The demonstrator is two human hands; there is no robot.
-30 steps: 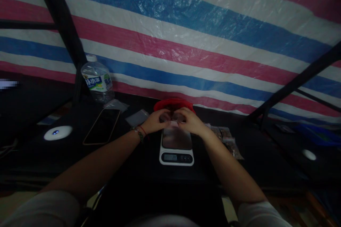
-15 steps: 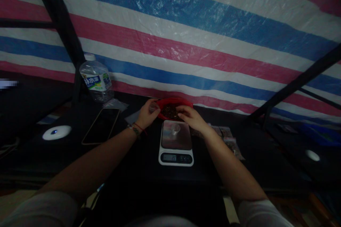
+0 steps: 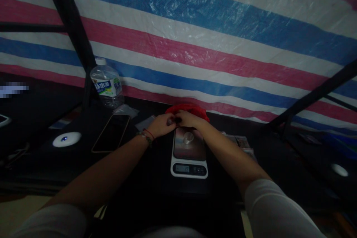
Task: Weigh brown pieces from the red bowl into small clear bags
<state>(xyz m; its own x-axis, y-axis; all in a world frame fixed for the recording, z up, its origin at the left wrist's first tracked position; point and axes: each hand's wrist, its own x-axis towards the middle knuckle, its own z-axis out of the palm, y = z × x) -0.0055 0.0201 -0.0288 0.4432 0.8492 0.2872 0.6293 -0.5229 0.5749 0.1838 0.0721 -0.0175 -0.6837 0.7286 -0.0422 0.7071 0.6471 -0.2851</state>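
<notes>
My left hand (image 3: 163,124) is closed around a small clear plastic bag (image 3: 170,121), low in front of a red plastic bag or bowl (image 3: 195,109). Right beside it, my right hand (image 3: 187,119) curls its fingers over the bag's mouth, where something dark shows; what they hold is hidden. Just below the hands stands a white kitchen scale (image 3: 189,173) with a lit display. On its metal plate rests a small round clear cup or lid (image 3: 189,138). My hands and wrist cover most of the red container's contents.
A phone (image 3: 111,134), a white oval device (image 3: 67,139) and a large clear bottle (image 3: 107,85) stand left on the dark table. Flat clear bags (image 3: 145,123) lie near my left hand. Filled small bags (image 3: 242,142) lie beyond my right forearm. Striped sheeting hangs behind.
My right hand has left the dark dried bits in the red container and moved left to my left hand. The left hand with the bag has come slightly lower. The view has shifted a little.
</notes>
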